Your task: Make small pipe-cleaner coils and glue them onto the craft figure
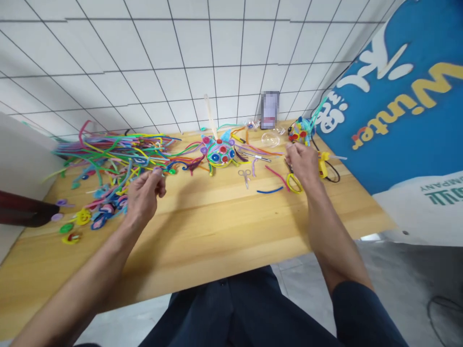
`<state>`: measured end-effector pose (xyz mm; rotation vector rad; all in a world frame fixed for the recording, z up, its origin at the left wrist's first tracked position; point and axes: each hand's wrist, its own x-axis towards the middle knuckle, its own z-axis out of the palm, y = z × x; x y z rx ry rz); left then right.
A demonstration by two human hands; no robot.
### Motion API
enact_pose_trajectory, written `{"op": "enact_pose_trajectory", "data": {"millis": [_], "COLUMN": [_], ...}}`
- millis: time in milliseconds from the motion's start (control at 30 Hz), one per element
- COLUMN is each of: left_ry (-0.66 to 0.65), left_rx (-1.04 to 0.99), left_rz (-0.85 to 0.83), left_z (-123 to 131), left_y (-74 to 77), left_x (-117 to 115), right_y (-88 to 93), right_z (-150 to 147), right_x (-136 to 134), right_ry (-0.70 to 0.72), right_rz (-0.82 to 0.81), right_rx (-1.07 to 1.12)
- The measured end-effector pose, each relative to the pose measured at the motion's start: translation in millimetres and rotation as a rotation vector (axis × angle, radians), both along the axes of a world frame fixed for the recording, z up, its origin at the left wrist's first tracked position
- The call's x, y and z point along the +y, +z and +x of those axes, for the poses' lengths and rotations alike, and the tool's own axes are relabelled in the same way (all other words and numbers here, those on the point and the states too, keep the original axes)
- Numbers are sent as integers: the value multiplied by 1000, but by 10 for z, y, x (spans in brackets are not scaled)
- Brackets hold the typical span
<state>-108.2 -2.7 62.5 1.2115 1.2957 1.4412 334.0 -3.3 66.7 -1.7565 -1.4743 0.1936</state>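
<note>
My left hand (144,195) hovers over the wooden table (217,226), fingers curled together in a pinch near a small purple piece; what it holds is too small to name. My right hand (303,163) rests further right with fingers curled down onto the table next to a yellow pipe-cleaner loop (294,184) and a yellow glue gun (323,164). Between the hands lie a colourful pipe-cleaner ball with coiled discs (220,152), small scissors (245,176), a blue pipe cleaner (269,191) and a pink one (275,172).
A big heap of loose pipe cleaners (115,149) covers the table's left. Coiled discs (83,217) lie at front left. A second decorated ball (301,131), a clear dome (270,139) and a blurred upright object (269,110) stand at the back. A blue banner (405,96) hangs on the right.
</note>
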Motion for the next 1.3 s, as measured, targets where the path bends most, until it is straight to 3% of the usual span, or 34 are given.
{"op": "enact_pose_trajectory", "data": {"millis": [67, 167, 267, 333, 433, 567, 667, 767, 967, 1167, 1300], "left_ry": [-97, -291, -448, -514, -571, -689, -791, -882, -912, -813, -837], "left_rx": [29, 36, 79, 103, 71, -29, -88, -51, 101, 351, 439], "left_rz": [-71, -121, -128, -124, -137, -244, -316, -350, -304, -86, 9], "left_z": [16, 128, 280, 375, 512, 709, 818, 842, 752, 813, 862], "left_y": [-82, -172, -195, -186, -164, -114, -60, -25, -87, -147, -144], "left_x": [-156, -332, -442, -479, -488, -447, -423, -425, -424, -430, -425], "right_y": [23, -111, -272, -284, -139, 138, 254, 248, 58, -57, -56], "right_z": [4, -44, -103, -143, -272, -663, -990, -1188, -1263, -1271, -1299], "right_x": [-9, 24, 45, 8, -156, -503, -709, -798, -836, -836, -791], "right_ry": [-18, 12, 59, 87, 167, 472, 647, 718, 761, 756, 741], "right_rz": [-138, -353, -388, -348, -190, 177, 250, 261, 255, 133, 138], "right_rx": [-211, -514, -626, -635, -627, -607, -683, -757, -680, -392, -414]}}
